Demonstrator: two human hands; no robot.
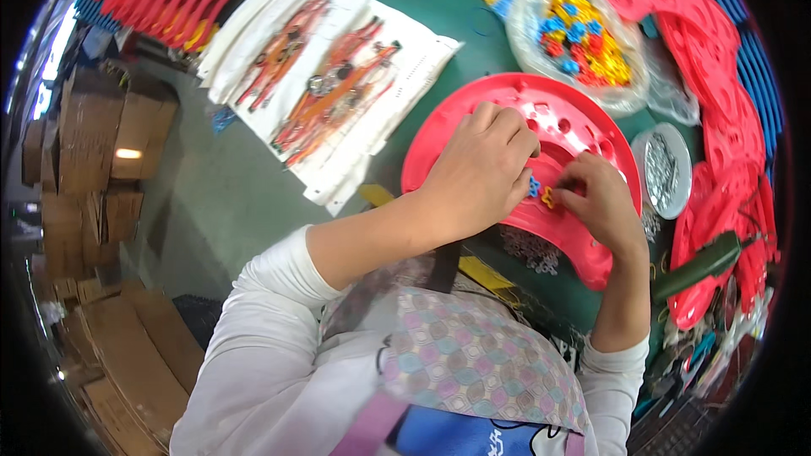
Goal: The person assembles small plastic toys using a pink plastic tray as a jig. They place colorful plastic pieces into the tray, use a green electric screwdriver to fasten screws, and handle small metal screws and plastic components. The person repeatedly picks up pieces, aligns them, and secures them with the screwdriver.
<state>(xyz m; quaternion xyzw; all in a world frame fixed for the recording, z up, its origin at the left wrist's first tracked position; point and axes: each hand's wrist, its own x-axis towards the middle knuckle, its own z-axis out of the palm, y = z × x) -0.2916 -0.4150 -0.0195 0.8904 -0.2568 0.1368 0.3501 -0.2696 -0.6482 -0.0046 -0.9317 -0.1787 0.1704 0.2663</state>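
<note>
A curved red plastic shell (460, 101) lies on the table in front of me, its hollow side up and dotted with holes. My left hand (486, 165) is over its middle, fingers curled; what they hold, if anything, is hidden behind the hand. My right hand (598, 203) bends in from the right, thumb and fingers drawn together just beside a small yellow piece (547, 197). Right next to that sits a small blue flower-shaped piece (534, 187), close to my left fingertips. Whatever is between my right fingertips is too small to make out.
Behind the shell stands a clear bag (528, 42) of yellow, red and blue pieces. A white bowl of metal parts (663, 171) is at the right, near stacked red shells (718, 93). Bagged parts on white sheets (338, 76) lie left. Small metal parts (530, 251) lie by the near edge.
</note>
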